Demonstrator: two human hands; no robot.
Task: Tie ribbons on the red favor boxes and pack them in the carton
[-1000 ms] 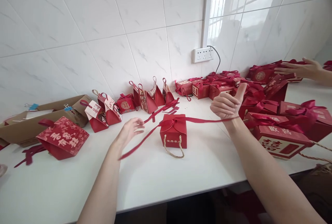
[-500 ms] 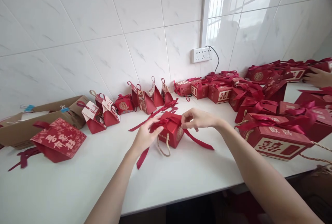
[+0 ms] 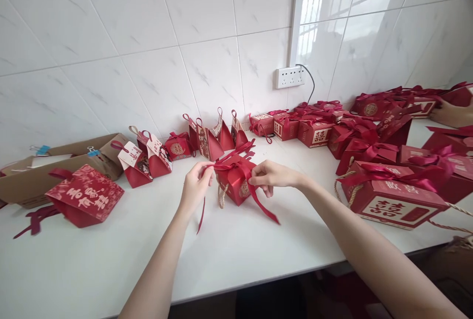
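A small red gift box (image 3: pixel 233 192) with a rope handle (image 3: pixel 222 197) sits on the white table in front of me. A red ribbon (image 3: pixel 266 211) is tied over its top. My left hand (image 3: pixel 196 183) is closed in a pinch on the ribbon at the box's left, pulling that part taut, and a tail dangles below the fingers. My right hand (image 3: pixel 272 177) pinches the ribbon against the box's right side, its tail falling to the table. The knot on top is too small to make out clearly.
Many ribboned red boxes (image 3: pixel 401 200) crowd the right side. Triangular red boxes (image 3: pixel 209 143) stand along the tiled wall, with loose ribbon strips (image 3: pixel 240 149) before them. At left are a cardboard tray (image 3: pixel 22 187) and a patterned red box (image 3: pixel 84 196). Another person's hand (image 3: pixel 453 113) reaches in at far right.
My left hand has moved left off the box top, drawing the ribbon out taut. My right hand has shifted slightly left with its ribbon tail. The box has turned a little.
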